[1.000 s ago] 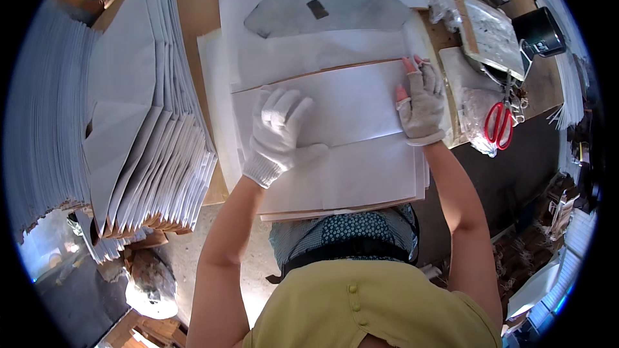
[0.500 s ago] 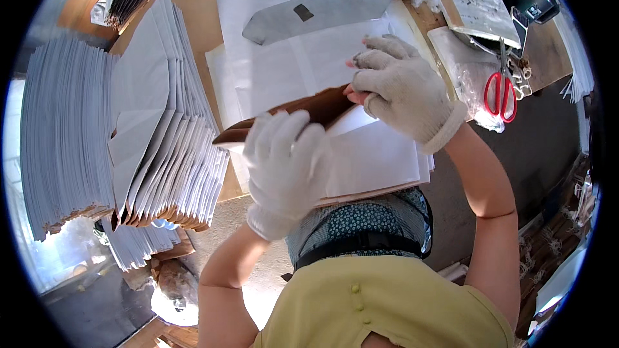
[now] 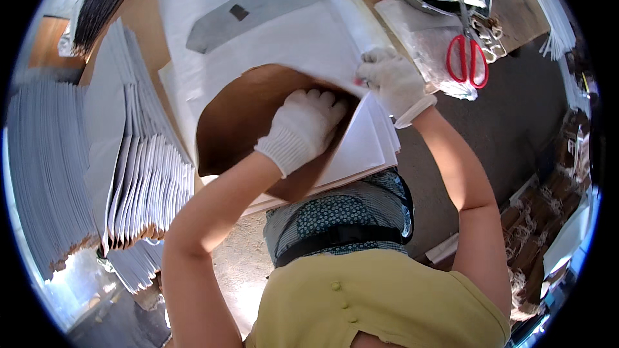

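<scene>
Near the surface's front edge, the left hand (image 3: 303,127) in a knitted white glove lies flat, fingers spread, inside a white paper sheet (image 3: 290,45) with a brown underside, whose curled edge the gloved right hand (image 3: 390,80) pinches, red-handled scissors (image 3: 467,58) lying beyond.

Red-handled scissors (image 3: 467,58); fanned folded paper stacks (image 3: 145,180)

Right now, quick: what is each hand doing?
Left hand: fingers curled, pressing under the lifted paper sheet, on its brown side.
Right hand: closed, pinching the sheet's rolled edge.
</scene>
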Demonstrator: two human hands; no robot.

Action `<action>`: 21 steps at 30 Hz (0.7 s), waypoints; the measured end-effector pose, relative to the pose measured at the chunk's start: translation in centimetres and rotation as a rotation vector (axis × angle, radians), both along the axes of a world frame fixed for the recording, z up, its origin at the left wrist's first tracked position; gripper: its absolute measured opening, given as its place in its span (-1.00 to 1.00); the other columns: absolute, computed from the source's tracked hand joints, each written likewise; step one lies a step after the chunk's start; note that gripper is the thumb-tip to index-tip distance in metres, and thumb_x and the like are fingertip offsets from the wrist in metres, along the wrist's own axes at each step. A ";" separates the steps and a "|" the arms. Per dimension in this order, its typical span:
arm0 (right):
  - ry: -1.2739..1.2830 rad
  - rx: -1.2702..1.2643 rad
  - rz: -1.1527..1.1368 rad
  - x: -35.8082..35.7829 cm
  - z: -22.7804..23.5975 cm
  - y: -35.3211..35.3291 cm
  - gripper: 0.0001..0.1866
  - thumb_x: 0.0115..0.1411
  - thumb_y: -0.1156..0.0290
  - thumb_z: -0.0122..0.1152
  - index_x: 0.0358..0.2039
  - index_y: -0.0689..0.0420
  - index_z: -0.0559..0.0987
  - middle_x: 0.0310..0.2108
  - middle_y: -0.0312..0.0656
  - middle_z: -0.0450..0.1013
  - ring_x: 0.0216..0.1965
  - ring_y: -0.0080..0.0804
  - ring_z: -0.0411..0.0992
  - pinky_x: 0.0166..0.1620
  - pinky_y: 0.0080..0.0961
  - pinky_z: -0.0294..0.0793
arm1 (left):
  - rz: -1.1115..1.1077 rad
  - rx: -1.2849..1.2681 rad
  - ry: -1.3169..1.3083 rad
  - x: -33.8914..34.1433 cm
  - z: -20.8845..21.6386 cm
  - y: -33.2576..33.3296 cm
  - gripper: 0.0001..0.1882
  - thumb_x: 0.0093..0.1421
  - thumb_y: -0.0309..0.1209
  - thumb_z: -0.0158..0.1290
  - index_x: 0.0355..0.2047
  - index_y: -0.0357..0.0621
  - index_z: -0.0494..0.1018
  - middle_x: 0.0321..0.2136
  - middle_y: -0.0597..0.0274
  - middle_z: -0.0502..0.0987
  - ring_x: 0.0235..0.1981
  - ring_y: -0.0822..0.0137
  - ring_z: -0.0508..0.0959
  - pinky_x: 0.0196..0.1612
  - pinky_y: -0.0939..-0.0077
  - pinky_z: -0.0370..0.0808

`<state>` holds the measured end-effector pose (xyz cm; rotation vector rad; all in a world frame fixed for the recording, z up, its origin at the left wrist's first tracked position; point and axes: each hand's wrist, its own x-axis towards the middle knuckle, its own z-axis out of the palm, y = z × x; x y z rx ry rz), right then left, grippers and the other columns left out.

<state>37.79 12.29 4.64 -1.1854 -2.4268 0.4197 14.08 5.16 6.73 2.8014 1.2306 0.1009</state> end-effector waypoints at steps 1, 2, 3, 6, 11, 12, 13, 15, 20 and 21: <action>-0.003 -0.075 -0.066 0.3 -0.7 -0.8 -0.86 0.25 0.40 0.23 -0.23 0.13 0.67 -0.18 -0.12 0.58 -0.02 -0.12 0.54 0.07 -0.22 0.52 | 0.162 -0.203 0.032 0.5 -0.7 0.7 -0.74 0.35 -0.26 0.04 -0.09 -0.11 0.59 -0.19 0.05 0.65 -0.21 0.05 0.69 -0.17 0.25 0.64; -0.005 -0.150 -0.133 0.8 -1.1 -1.5 -0.86 0.26 0.40 0.22 -0.23 0.13 0.67 -0.17 -0.13 0.58 0.00 -0.11 0.54 0.07 -0.22 0.51 | 0.325 -0.405 0.067 0.9 -1.4 1.3 -0.71 0.35 -0.23 0.05 -0.07 -0.12 0.59 -0.13 0.03 0.65 -0.13 0.07 0.68 -0.10 0.26 0.63; 0.006 -0.123 -0.187 1.3 -1.2 -2.1 -0.86 0.26 0.40 0.22 -0.25 0.14 0.67 -0.15 -0.13 0.57 0.01 -0.09 0.53 0.07 -0.22 0.51 | 0.387 -0.511 0.066 1.0 -1.9 1.5 -0.65 0.36 -0.17 0.05 -0.02 -0.13 0.59 -0.04 0.00 0.64 -0.03 0.10 0.65 -0.02 0.30 0.60; 0.082 -0.176 -0.298 0.5 -0.1 -4.7 -0.85 0.25 0.43 0.21 -0.21 0.17 0.65 -0.08 -0.04 0.55 0.08 0.01 0.50 0.14 -0.16 0.49 | 0.408 -0.675 0.081 1.1 -2.6 1.5 -0.50 0.41 -0.06 -0.07 0.19 -0.06 0.49 0.19 0.07 0.55 0.20 0.14 0.54 0.22 0.33 0.48; 0.455 -0.228 -0.189 -2.6 -1.6 -8.8 -0.50 0.26 0.39 0.26 0.23 0.13 0.56 0.17 0.06 0.51 0.30 0.06 0.41 0.43 -0.04 0.24 | 0.150 -0.487 0.203 0.8 -1.2 2.2 -0.43 0.40 -0.04 -0.03 0.34 0.03 0.40 0.30 0.10 0.47 0.25 0.11 0.51 0.30 0.30 0.43; 0.373 -0.164 -0.170 -2.8 -2.0 -8.9 -0.48 0.26 0.39 0.27 0.25 0.12 0.56 0.20 0.06 0.50 0.31 0.05 0.41 0.45 -0.03 0.21 | 0.147 -0.615 0.207 -0.6 -1.6 2.4 -0.43 0.38 -0.04 0.01 0.33 0.03 0.43 0.29 0.09 0.48 0.25 0.11 0.51 0.30 0.29 0.43; 0.293 -0.091 -0.147 -2.9 -1.9 -8.8 -0.47 0.26 0.38 0.27 0.26 0.11 0.55 0.23 0.06 0.49 0.32 0.05 0.40 0.47 -0.02 0.18 | 0.147 -0.734 0.207 -2.8 -1.8 3.1 -0.43 0.37 -0.05 0.04 0.32 0.03 0.45 0.29 0.08 0.49 0.25 0.10 0.51 0.29 0.28 0.43; 0.220 -0.096 -0.152 -2.0 -2.8 -8.8 -0.46 0.29 0.28 0.24 0.28 0.09 0.55 0.28 0.03 0.47 0.35 0.00 0.39 0.49 0.02 0.14 | 0.377 -1.270 0.346 -2.1 4.5 7.4 -0.43 0.29 -0.10 0.19 0.23 -0.11 0.55 0.23 0.07 0.57 0.23 0.16 0.52 0.24 0.31 0.43; 0.009 -0.013 -0.051 -3.3 -2.7 -8.8 -0.38 0.31 0.13 0.18 0.34 0.07 0.50 0.35 0.01 0.41 0.39 -0.02 0.35 0.49 0.00 0.14 | 0.652 -1.277 -0.727 -11.2 1.0 8.2 -0.65 0.28 -0.15 0.24 -0.20 -0.24 0.63 -0.26 0.26 0.62 -0.13 0.35 0.58 0.02 0.49 0.50; -0.019 0.006 -0.040 -3.4 -2.8 -8.8 -0.38 0.30 0.14 0.19 0.35 0.07 0.50 0.36 0.01 0.40 0.40 -0.01 0.33 0.49 0.00 0.14 | 0.675 -1.233 -0.676 -11.1 0.6 7.9 -0.66 0.27 -0.16 0.24 -0.20 -0.23 0.64 -0.30 0.28 0.61 -0.17 0.36 0.59 -0.02 0.48 0.51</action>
